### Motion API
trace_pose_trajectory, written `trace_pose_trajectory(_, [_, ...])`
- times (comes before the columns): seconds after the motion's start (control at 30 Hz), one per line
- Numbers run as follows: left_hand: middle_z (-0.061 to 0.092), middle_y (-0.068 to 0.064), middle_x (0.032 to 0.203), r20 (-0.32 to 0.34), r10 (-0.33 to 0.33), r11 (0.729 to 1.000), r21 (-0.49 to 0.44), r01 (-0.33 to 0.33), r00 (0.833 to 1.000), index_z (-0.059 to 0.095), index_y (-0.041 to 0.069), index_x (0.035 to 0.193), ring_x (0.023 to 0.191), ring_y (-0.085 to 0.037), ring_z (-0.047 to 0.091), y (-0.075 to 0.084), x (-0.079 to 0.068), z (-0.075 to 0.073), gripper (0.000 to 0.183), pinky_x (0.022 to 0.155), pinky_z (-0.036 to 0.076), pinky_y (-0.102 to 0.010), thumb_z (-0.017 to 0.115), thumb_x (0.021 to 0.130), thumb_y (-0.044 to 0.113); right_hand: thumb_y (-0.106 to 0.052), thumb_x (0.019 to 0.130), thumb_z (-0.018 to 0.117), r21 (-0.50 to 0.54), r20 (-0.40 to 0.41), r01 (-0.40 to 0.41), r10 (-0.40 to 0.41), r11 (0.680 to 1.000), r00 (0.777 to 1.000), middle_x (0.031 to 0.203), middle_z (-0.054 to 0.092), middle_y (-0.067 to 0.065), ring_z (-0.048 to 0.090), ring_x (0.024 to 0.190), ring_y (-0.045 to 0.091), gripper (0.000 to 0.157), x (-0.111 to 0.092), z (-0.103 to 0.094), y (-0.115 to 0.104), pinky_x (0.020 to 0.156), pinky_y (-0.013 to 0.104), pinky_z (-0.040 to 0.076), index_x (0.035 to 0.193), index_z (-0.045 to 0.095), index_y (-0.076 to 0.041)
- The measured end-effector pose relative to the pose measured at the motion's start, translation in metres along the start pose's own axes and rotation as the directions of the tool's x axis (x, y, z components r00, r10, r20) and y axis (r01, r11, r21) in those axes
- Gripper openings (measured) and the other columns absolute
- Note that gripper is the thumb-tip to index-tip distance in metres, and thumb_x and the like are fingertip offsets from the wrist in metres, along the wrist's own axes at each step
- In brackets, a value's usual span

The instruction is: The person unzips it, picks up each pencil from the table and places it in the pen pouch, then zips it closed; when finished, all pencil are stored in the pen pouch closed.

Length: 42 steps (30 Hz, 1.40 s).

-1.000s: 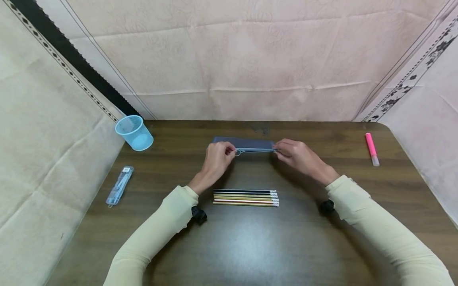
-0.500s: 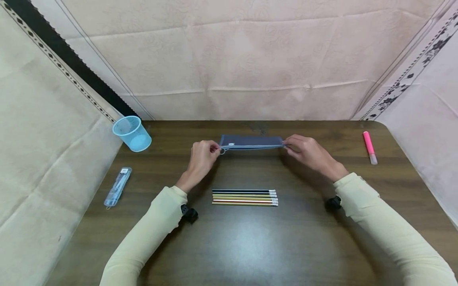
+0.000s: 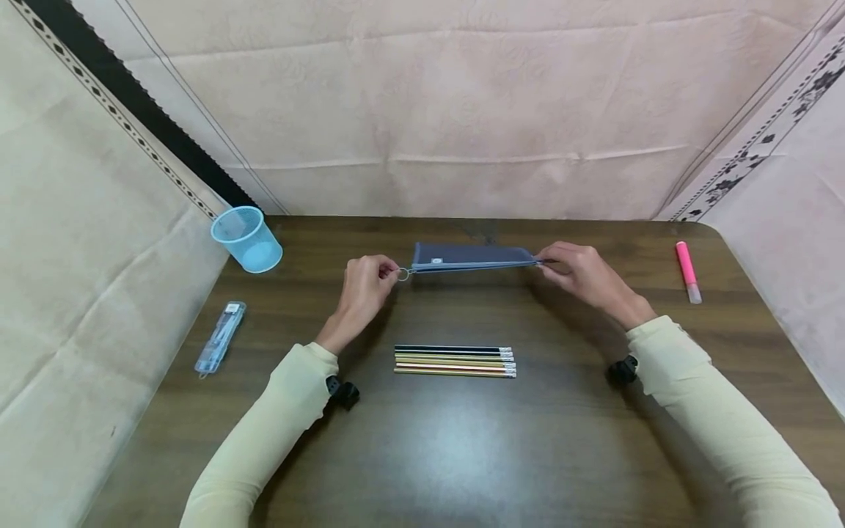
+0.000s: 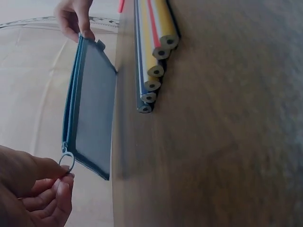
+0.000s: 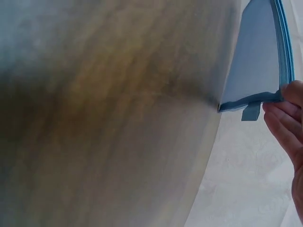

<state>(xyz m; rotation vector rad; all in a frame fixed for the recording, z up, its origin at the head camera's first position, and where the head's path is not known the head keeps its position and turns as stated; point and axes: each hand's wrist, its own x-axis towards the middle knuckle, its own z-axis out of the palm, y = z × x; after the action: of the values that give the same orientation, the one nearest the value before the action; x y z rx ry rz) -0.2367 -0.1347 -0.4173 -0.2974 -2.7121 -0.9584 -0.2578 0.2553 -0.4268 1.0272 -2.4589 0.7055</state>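
A dark blue zip pouch (image 3: 472, 255) with a light blue zip edge stands on its lower side near the table's back, zip edge uppermost. My left hand (image 3: 366, 290) pinches the zip's pull ring (image 4: 67, 161) at the pouch's left end, between thumb and fingertips. At the other end, my right hand (image 3: 587, 279) grips the pouch's top corner beside a small fabric tab (image 5: 251, 112). Several pencils (image 3: 455, 361) lie side by side in front of the pouch, eraser ends to the right.
A light blue cup (image 3: 254, 246) stands at the back left. Nearer on that side lies a clear bluish plastic case (image 3: 221, 337). A pink marker (image 3: 686, 271) lies at the far right. Fabric sheets (image 3: 462, 110) hang behind the brown table (image 3: 455, 462).
The pull ring, in my left hand, has slid left along the zip to the pouch's left end. My right hand and the pouch have shifted right.
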Motion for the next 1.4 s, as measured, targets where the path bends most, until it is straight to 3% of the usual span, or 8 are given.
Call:
trace_pose_trajectory(0.23, [0.077, -0.012, 0.089, 0.145, -0.044, 0.996, 0.089, 0.031, 0.988, 0.078, 0.002, 0.095, 0.073, -0.02, 0.066, 0.008, -0.001, 0.002, 0.011, 0.066, 0.055, -0.03, 0.073, 0.093, 0.012, 0.005, 0.083, 0.077, -0.029, 0.046, 0.005, -0.003, 1.0, 0.999, 0.099, 0.074, 0.012, 0.072, 0.088, 0.022, 0.023, -0.002, 0.002, -0.004, 0.074, 0.041, 0.06, 0.105, 0.072, 0.001])
trace_pose_trajectory(0.4, [0.076, -0.015, 0.097, 0.178, 0.084, 0.977, 0.177, -0.116, 0.98, 0.077, 0.0, 0.103, 0.084, -0.023, 0.07, 0.021, 0.006, 0.008, 0.018, 0.075, 0.059, -0.036, 0.074, 0.092, 0.014, 0.004, 0.084, 0.077, -0.037, 0.069, 0.005, -0.002, 0.999, 0.998, 0.102, 0.074, 0.014, 0.072, 0.09, 0.024, 0.024, 0.002, 0.005, -0.007, 0.076, 0.042, 0.06, 0.107, 0.071, 0.002])
trace_pose_trajectory(0.47, [0.075, -0.014, 0.102, 0.232, 0.161, 0.963, 0.174, -0.204, 0.959, 0.077, 0.001, 0.106, 0.093, -0.025, 0.07, 0.027, 0.012, 0.012, 0.022, 0.083, 0.059, -0.038, 0.076, 0.09, 0.016, 0.003, 0.085, 0.076, -0.039, 0.078, 0.0, 0.003, 0.999, 0.997, 0.103, 0.074, 0.014, 0.072, 0.091, 0.024, 0.023, 0.004, 0.007, -0.007, 0.077, 0.042, 0.06, 0.108, 0.071, 0.002])
trace_pose_trajectory(0.6, [0.072, -0.012, 0.113, 0.365, 0.273, 0.935, 0.117, -0.334, 0.89, 0.075, 0.004, 0.112, 0.109, -0.026, 0.064, 0.035, 0.026, 0.021, 0.029, 0.097, 0.054, -0.04, 0.078, 0.089, 0.021, 0.002, 0.086, 0.076, -0.044, 0.1, -0.031, 0.035, 0.999, 0.994, 0.105, 0.074, 0.014, 0.073, 0.093, 0.024, 0.024, 0.004, 0.008, -0.007, 0.079, 0.041, 0.061, 0.109, 0.072, 0.001])
trace_pose_trajectory(0.7, [0.071, -0.01, 0.115, 0.418, 0.304, 0.924, 0.09, -0.372, 0.856, 0.075, 0.005, 0.115, 0.111, -0.026, 0.062, 0.038, 0.034, 0.028, 0.032, 0.099, 0.052, -0.041, 0.079, 0.088, 0.022, 0.002, 0.086, 0.076, -0.039, 0.11, -0.034, 0.038, 0.999, 0.993, 0.105, 0.074, 0.013, 0.073, 0.094, 0.023, 0.024, 0.002, 0.008, -0.008, 0.08, 0.041, 0.061, 0.11, 0.072, 0.0])
trace_pose_trajectory(0.77, [0.071, -0.01, 0.115, 0.437, 0.306, 0.925, 0.075, -0.373, 0.846, 0.075, 0.006, 0.115, 0.11, -0.025, 0.062, 0.038, 0.037, 0.031, 0.033, 0.1, 0.052, -0.041, 0.079, 0.088, 0.023, 0.002, 0.085, 0.076, -0.034, 0.111, -0.014, 0.017, 0.999, 0.994, 0.105, 0.074, 0.012, 0.073, 0.093, 0.023, 0.024, 0.002, 0.008, -0.008, 0.079, 0.041, 0.061, 0.11, 0.073, 0.0])
trace_pose_trajectory(1.1, [0.075, -0.009, 0.105, 0.438, 0.319, 0.929, 0.028, -0.368, 0.84, 0.078, 0.007, 0.108, 0.096, -0.021, 0.066, 0.033, 0.044, 0.03, 0.022, 0.093, 0.056, -0.035, 0.074, 0.092, 0.021, 0.008, 0.083, 0.076, 0.02, 0.097, 0.082, -0.083, 0.996, 0.992, 0.103, 0.075, 0.012, 0.074, 0.092, 0.023, 0.027, 0.005, 0.007, -0.007, 0.078, 0.041, 0.061, 0.109, 0.074, 0.001])
trace_pose_trajectory(1.4, [0.075, -0.009, 0.102, 0.415, 0.315, 0.938, 0.003, -0.348, 0.853, 0.078, 0.006, 0.106, 0.084, -0.017, 0.065, 0.036, 0.042, 0.027, 0.017, 0.082, 0.059, -0.029, 0.07, 0.095, 0.016, -0.005, 0.088, 0.076, -0.034, 0.237, -0.003, 0.011, 0.999, 0.971, 0.118, 0.07, 0.015, 0.071, 0.104, 0.026, 0.033, 0.007, 0.007, -0.017, 0.086, 0.042, 0.059, 0.12, 0.069, 0.001])
